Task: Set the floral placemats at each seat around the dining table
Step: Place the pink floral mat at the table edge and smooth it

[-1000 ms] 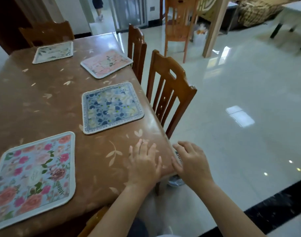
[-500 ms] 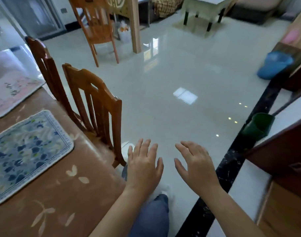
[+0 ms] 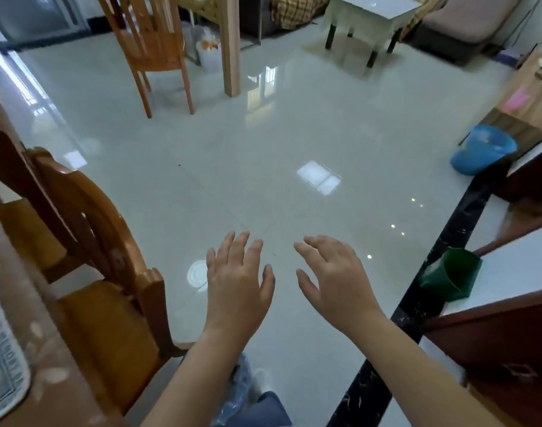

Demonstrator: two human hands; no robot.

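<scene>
Foreground: left hand (image 3: 237,285) and right hand (image 3: 337,278) held palm-down above glossy floor (image 3: 263,167), fingers spread, both empty. Floral placemat (image 3: 1,365), edge only visible, lies on dining table (image 3: 48,380) at far left. Wooden chair (image 3: 103,272) tucked beside table. Blue bin (image 3: 482,149) and green bin (image 3: 451,272) along right side.

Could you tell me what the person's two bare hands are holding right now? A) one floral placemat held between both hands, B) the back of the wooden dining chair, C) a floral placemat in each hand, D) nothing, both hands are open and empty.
D: the left hand and the right hand both hang open with fingers spread over the glossy pale tiled floor, clear of the brown wooden dining chair and holding nothing.
</scene>
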